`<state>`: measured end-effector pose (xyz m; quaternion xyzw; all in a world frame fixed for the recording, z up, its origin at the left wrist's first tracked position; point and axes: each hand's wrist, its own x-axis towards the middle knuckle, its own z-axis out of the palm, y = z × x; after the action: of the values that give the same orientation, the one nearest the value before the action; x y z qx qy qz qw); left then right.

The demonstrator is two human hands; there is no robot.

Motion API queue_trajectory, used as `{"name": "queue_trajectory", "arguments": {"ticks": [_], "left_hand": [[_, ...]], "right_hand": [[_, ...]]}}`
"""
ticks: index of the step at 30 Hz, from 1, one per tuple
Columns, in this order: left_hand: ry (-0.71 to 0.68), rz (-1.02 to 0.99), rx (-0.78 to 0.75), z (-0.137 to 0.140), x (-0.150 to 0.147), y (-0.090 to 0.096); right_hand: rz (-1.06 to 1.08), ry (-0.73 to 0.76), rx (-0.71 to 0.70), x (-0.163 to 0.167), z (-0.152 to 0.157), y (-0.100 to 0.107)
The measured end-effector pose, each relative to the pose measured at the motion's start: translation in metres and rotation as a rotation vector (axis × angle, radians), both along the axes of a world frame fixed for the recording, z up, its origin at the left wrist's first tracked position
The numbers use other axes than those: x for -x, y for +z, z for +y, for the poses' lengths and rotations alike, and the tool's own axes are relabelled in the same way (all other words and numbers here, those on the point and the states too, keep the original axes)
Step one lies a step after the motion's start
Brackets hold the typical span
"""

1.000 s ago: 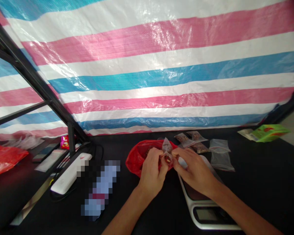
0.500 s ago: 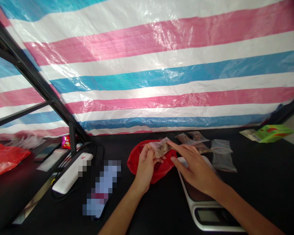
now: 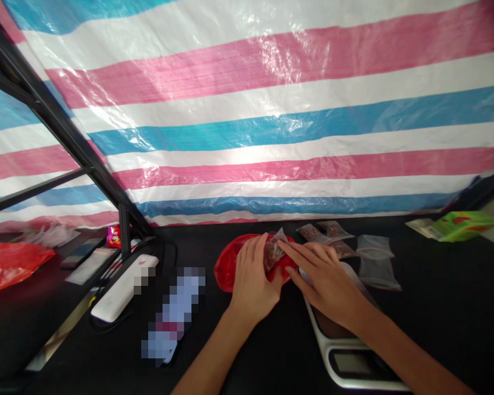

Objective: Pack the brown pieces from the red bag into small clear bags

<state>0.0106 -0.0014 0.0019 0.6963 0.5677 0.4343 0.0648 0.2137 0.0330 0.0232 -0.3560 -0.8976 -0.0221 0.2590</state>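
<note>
My left hand (image 3: 255,277) curves around a small clear zip bag (image 3: 274,252) with brown bits inside, its fingers on the bag's left side. My right hand (image 3: 327,280) meets the bag from the other side, index fingertip at its upper right edge; the bag partly hides its grip. Beneath both hands lies a red plastic bag (image 3: 226,266), mostly covered by the left hand. A white kitchen scale (image 3: 321,345) with a small display sits under my right wrist and forearm.
Behind the scale lie several filled zip bags (image 3: 310,232) and flat clear zip bags (image 3: 379,269). A green packet (image 3: 463,226) is at far right. To the left are a blurred-out phone (image 3: 175,315), a white power strip (image 3: 123,291) with cables, and another red bag (image 3: 14,266).
My left hand has turned over and moved slightly right, its fingers now wrapping the zip bag from the left. The bag sits lower and more upright. My right hand has barely moved.
</note>
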Motion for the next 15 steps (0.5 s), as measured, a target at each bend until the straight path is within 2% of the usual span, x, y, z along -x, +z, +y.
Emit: {"name": "queue_trajectory", "arguments": {"ticks": [5,9,15], "left_hand": [[0.049,-0.050,0.092,0.0059,0.0049,-0.0081],[0.084,-0.052,0.089,0.0069,0.0068,-0.0064],[0.053,-0.004,0.091,0.0045,0.0044,-0.0078]], "right_hand": [[0.015,0.030,0.021,0.0002,-0.0013,0.0022],[0.070,0.072,0.037,0.0004,-0.0015,0.0037],[0.098,0.103,0.035,0.0013,-0.0033,0.0052]]}}
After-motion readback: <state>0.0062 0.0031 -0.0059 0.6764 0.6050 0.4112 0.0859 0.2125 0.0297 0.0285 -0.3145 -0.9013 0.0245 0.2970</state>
